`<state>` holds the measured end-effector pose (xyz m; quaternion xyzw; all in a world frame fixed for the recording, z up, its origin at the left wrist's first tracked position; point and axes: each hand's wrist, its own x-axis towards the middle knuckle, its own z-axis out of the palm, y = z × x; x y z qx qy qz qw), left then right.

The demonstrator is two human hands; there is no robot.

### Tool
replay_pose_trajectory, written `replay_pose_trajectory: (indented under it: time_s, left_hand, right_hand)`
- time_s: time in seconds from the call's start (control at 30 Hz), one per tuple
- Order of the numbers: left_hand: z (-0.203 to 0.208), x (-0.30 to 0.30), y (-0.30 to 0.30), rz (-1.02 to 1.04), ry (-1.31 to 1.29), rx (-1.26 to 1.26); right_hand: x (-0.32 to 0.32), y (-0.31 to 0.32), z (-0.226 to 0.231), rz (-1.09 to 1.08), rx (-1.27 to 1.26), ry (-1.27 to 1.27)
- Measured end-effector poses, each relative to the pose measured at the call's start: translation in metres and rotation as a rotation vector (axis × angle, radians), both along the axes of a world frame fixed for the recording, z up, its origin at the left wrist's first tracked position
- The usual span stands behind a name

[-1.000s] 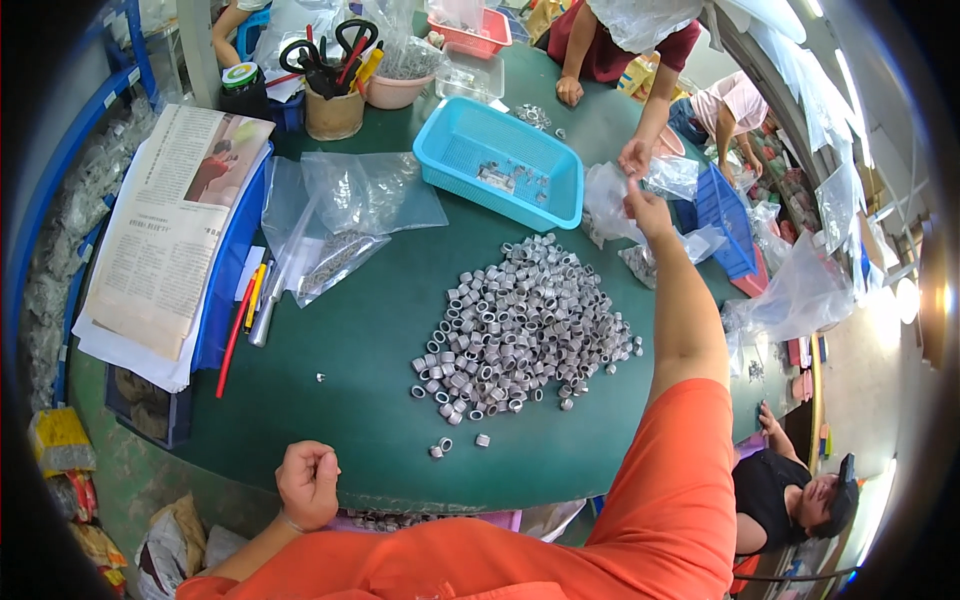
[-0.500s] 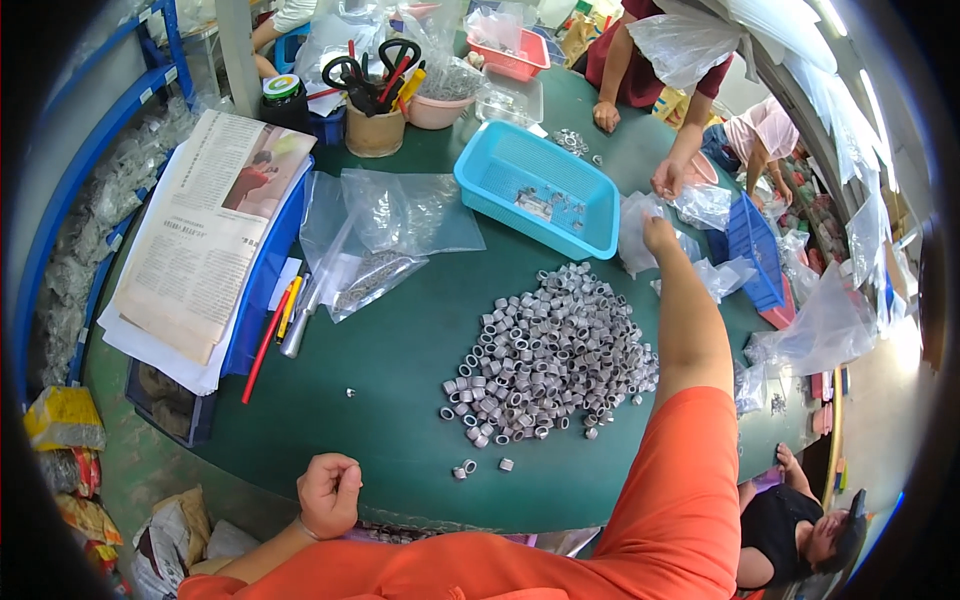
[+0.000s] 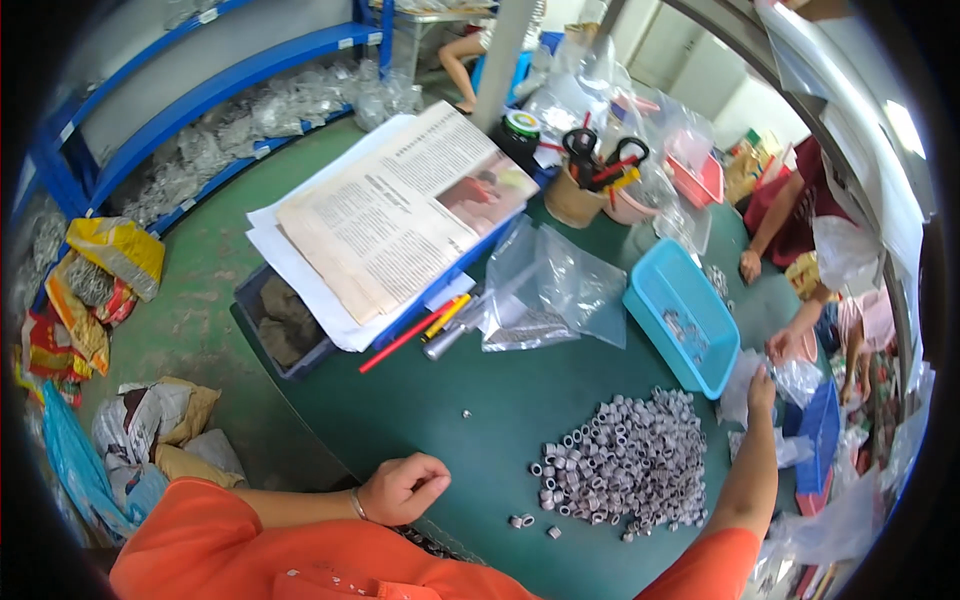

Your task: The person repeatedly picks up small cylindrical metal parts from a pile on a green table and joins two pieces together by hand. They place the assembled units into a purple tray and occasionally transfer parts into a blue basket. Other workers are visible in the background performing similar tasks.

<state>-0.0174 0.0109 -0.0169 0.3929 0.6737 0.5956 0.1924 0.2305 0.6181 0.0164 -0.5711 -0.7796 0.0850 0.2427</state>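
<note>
My right hand [image 3: 762,394] is stretched far to the right, its fingers closed on the edge of a clear plastic bag [image 3: 738,388] beside the blue basket. My left hand [image 3: 405,488] rests at the table's near edge, fingers curled in, with nothing showing in it. Between my arms lies a heap of small grey metal rings [image 3: 630,460], with a few loose ones in front of it. Beyond the heap stands a light-blue plastic basket [image 3: 648,290] with some small pieces on its bottom.
A newspaper [image 3: 370,230] lies on a blue tray at the left, with pens [image 3: 410,338] alongside. Clear bags [image 3: 560,290] lie mid-table. Scissors stand in a brown pot [image 3: 573,200]. Across the table, a co-worker's hand [image 3: 785,345] is near my right hand. A dark-blue basket [image 3: 822,425] stands right.
The view has swung left, so the table's things sit further right in it. My right hand stays at the clear bag. My left hand stays curled near the table edge.
</note>
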Motion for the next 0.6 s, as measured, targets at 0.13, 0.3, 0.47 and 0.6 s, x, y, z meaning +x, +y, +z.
replay_pose_trajectory:
  time_s: [0.13,0.3,0.47,0.6]
  left_hand:
    - [0.0,0.006,-0.002,-0.001,-0.041,-0.032]
    - [-0.001,0.004,0.003,-0.031,-0.067,0.007]
    - [-0.001,0.003,-0.001,-0.018,-0.087,0.025]
    - [0.0,0.007,-0.008,-0.037,-0.063,0.045]
  right_hand:
    - [-0.026,-0.033,0.034,0.069,-0.435,0.055]
    - [0.0,-0.044,0.047,0.172,-0.452,-0.331]
    - [-0.026,-0.096,0.063,-0.041,-0.59,-0.259]
    - [0.003,-0.079,0.026,0.016,-0.562,-0.175]
